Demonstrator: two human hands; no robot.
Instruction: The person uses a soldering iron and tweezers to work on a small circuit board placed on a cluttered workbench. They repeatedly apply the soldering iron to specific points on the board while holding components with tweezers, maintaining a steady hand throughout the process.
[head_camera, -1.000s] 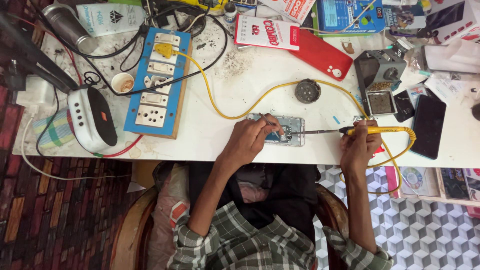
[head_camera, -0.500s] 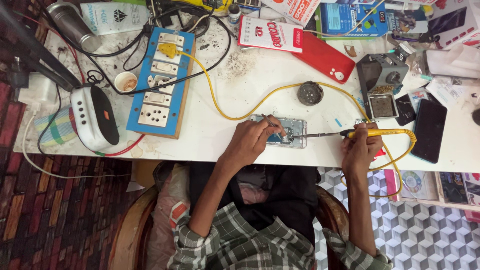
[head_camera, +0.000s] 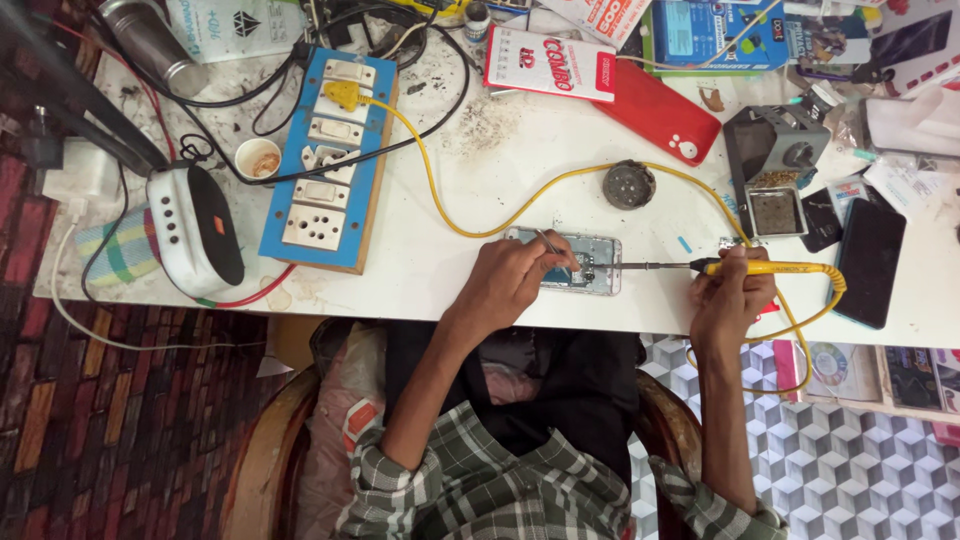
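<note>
An opened phone (head_camera: 590, 268) lies near the front edge of the white table (head_camera: 480, 200). My left hand (head_camera: 505, 282) rests on the phone's left part and holds thin tweezers (head_camera: 548, 241) over the board. My right hand (head_camera: 728, 296) grips a yellow-handled soldering iron (head_camera: 770, 268); its metal tip points left and reaches the phone's right side. The iron's yellow cord (head_camera: 480, 225) loops across the table to a plug in the blue socket board (head_camera: 325, 165).
A black and white speaker (head_camera: 195, 228) sits left. A red phone case (head_camera: 660, 112), a round metal disc (head_camera: 629, 185), a grey iron stand (head_camera: 775, 160) and a dark phone (head_camera: 868, 262) lie around. Boxes and cables crowd the back.
Both hands stay on the phone; the soldering iron and tweezers have barely shifted.
</note>
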